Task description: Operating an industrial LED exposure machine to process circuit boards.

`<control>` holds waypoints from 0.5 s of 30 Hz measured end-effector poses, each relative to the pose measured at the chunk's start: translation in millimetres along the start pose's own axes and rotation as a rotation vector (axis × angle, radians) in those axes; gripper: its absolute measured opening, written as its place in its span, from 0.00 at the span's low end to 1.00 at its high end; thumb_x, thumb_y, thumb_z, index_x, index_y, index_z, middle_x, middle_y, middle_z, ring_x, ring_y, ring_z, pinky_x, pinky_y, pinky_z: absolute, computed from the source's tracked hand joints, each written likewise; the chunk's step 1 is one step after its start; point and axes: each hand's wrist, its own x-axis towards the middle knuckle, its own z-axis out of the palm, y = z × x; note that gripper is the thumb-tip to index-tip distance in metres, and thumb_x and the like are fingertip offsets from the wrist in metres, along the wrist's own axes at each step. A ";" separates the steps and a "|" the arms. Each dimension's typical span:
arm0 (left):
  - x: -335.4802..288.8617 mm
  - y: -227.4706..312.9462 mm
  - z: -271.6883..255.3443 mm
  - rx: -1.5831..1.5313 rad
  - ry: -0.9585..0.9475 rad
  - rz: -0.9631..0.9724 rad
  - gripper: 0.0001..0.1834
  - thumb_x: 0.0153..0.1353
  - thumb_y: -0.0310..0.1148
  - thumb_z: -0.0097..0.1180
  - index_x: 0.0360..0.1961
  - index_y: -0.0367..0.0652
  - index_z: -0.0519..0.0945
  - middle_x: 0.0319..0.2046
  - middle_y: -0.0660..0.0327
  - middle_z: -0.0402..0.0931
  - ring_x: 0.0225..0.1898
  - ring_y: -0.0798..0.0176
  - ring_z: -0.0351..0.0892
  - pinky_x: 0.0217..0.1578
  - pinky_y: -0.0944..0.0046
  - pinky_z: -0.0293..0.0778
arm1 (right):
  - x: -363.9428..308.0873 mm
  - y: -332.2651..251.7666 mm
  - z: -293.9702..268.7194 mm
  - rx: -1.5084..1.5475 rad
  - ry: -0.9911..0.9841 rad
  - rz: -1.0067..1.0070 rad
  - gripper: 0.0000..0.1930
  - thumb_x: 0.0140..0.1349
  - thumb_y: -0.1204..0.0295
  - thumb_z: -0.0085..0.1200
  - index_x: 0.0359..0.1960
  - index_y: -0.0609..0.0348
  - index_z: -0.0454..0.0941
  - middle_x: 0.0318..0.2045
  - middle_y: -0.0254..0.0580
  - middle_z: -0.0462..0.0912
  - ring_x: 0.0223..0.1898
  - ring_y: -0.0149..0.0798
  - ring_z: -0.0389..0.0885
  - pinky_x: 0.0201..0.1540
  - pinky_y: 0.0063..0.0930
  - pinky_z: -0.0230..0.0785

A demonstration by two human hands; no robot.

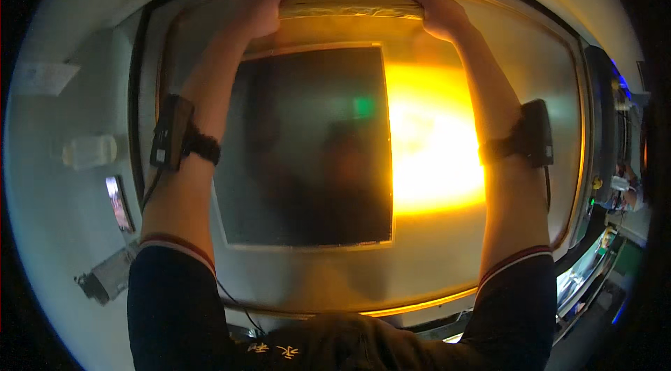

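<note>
Both my arms stretch forward to the far side of a wide framed glass-like surface (433,266). My left hand (265,15) is closed on the left end of a long yellowish bar-shaped piece (349,1) with a crinkled near edge. At its right end, my right hand (440,15) grips it too, fingers over the top. What the bar is cannot be made out. Between my forearms lies a dark rectangular sheet (307,147) with a pale border; a small green glow is on it. To its right, a very bright yellow light glares on the surface.
Left of the frame are a phone with its screen lit (119,203), a pale bottle (89,152) and a grey boxy device (108,277). Black boxes are strapped to both my forearms, each with a cable. A dark frame edge (138,91) runs round the surface. Equipment stands at the right.
</note>
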 end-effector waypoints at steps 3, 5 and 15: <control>-9.6 -14.2 10.6 0.011 0.096 0.090 0.33 0.56 0.19 0.53 0.64 0.52 0.72 0.57 0.45 0.75 0.58 0.40 0.75 0.59 0.46 0.72 | -11.2 -6.2 10.8 -0.020 0.003 -0.018 0.37 0.56 0.82 0.46 0.67 0.30 0.67 0.65 0.34 0.73 0.64 0.48 0.71 0.69 0.43 0.61; -23.1 19.2 13.9 0.127 0.076 0.046 0.32 0.56 0.20 0.53 0.63 0.52 0.72 0.53 0.45 0.77 0.54 0.40 0.76 0.56 0.46 0.73 | -42.2 3.2 19.1 -0.083 -0.032 -0.108 0.38 0.53 0.83 0.49 0.67 0.34 0.68 0.62 0.34 0.75 0.62 0.48 0.72 0.66 0.44 0.64; -486.0 250.8 -44.0 -0.064 -0.564 0.043 0.39 0.42 0.18 0.58 0.62 0.36 0.70 0.64 0.45 0.67 0.64 0.33 0.64 0.65 0.37 0.59 | -480.9 -258.7 -137.9 0.312 -0.421 -0.106 0.32 0.58 0.59 0.59 0.67 0.37 0.66 0.68 0.36 0.68 0.64 0.51 0.71 0.67 0.59 0.59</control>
